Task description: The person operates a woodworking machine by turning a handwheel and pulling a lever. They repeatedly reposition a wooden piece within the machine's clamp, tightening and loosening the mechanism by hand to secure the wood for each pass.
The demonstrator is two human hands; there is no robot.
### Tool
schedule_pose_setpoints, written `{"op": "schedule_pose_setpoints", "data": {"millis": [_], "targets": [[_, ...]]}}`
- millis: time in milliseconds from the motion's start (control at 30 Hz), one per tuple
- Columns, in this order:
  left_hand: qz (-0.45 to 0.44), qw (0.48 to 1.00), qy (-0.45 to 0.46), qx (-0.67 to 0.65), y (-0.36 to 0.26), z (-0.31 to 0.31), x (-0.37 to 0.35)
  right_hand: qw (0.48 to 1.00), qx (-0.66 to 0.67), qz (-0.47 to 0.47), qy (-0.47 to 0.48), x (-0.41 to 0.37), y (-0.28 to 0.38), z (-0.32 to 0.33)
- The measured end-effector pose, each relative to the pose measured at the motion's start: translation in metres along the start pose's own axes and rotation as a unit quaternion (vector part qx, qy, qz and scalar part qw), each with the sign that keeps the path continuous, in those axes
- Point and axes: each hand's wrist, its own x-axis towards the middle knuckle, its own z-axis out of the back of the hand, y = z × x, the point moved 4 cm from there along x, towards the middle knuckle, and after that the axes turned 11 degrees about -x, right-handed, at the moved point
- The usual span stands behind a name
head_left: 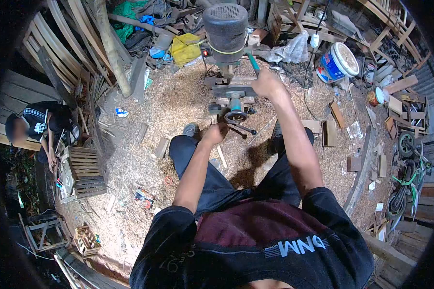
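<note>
A mortising machine or drill press with a dark, vented motor (225, 29) stands on the sawdust-covered floor in front of me. My right hand (267, 84) is wrapped round its teal lever (253, 62), to the right of the motor. Lower down, my left hand (215, 135) is closed at the left side of the handwheel (236, 116); what its fingers grip is hidden. A black crank handle (246, 129) sticks out below the wheel. Behind it, a clamp (234, 91) sits under the tool head. A thin wood strip (222, 156) lies beside my left hand.
Another person (38, 123) sits at the left beside a slatted wooden crate (84, 166). A paint bucket (337, 62) stands at the back right, near a hanging cable (306, 91). Wood offcuts (329, 133) and a green bicycle or motorbike (410, 178) are at the right.
</note>
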Motion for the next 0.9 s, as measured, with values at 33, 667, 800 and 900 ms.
{"op": "schedule_pose_setpoints", "data": {"millis": [33, 667, 800, 900], "targets": [[-0.003, 1.000, 0.004, -0.001, 0.005, -0.002, 0.001, 1.000, 0.000, -0.005, -0.004, 0.000, -0.001, -0.002], [0.019, 1.000, 0.001, 0.002, -0.002, -0.003, 0.002, 1.000, 0.015, 0.018, -0.009, -0.003, 0.000, -0.003], [0.036, 0.999, -0.011, 0.018, -0.005, -0.001, 0.000, 1.000, 0.007, -0.010, 0.014, -0.006, 0.002, 0.001], [-0.011, 0.999, -0.030, 0.018, -0.010, 0.002, 0.008, 0.999, 0.029, 0.003, -0.013, -0.007, -0.001, -0.006]]}}
